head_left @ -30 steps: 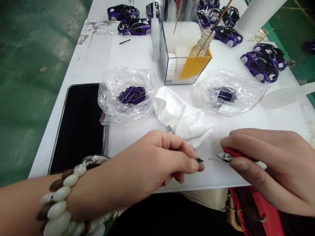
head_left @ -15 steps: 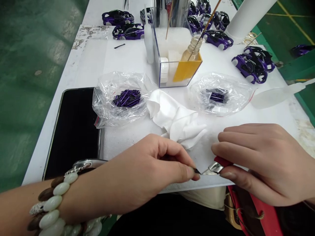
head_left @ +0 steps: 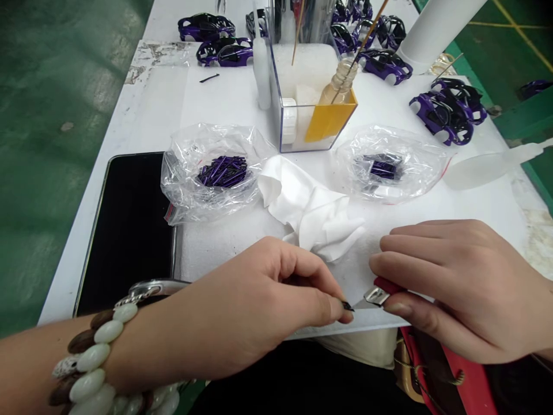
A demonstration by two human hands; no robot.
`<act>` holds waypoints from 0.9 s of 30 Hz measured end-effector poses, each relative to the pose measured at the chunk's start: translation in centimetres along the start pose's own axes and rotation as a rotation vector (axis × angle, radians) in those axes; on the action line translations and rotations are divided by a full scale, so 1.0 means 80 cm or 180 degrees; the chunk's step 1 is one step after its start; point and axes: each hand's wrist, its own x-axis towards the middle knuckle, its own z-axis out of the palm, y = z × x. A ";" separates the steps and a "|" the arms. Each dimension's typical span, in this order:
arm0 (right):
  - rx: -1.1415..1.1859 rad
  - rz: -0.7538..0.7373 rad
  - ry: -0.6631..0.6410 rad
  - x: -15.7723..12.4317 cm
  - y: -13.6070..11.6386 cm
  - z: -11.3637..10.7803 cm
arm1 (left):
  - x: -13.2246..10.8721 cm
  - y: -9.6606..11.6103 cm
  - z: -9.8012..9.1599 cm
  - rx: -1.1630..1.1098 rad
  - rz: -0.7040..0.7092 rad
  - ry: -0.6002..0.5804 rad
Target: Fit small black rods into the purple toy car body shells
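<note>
From the head camera, your left hand (head_left: 287,291) is pinched closed between thumb and forefinger on a small, dark, glossy sliver (head_left: 348,306), which sits near the front edge of the white tabletop (head_left: 129,124) with only its pointed end showing. Your right hand (head_left: 462,285) has its thumb and fingers closed around a red-handled knife with a silver metal collar (head_left: 377,296); its thin blade points left at the sliver, and you cannot tell from here whether the two touch. Just beyond your hands lies a crumpled white cloth (head_left: 315,219). To its left, an open clear plastic bag (head_left: 181,190) holds a heap of thin purple-and-black strips (head_left: 223,172); to its right, a second clear plastic bag (head_left: 423,167) holds short dark purple pieces (head_left: 383,169). Near your left forearm, a black-screened rectangular phone (head_left: 127,230) lies flat. Behind the cloth, between the bags, stands a clear-walled plastic box (head_left: 311,149).
</note>
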 end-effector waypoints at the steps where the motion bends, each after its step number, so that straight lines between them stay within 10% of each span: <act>1: 0.0009 0.0005 -0.0012 0.000 0.000 0.000 | 0.001 0.000 0.000 0.0001 0.0005 0.0005; 27: -0.0043 0.0083 0.0041 -0.002 -0.003 0.007 | 0.003 -0.003 0.003 -0.0060 0.0155 0.0116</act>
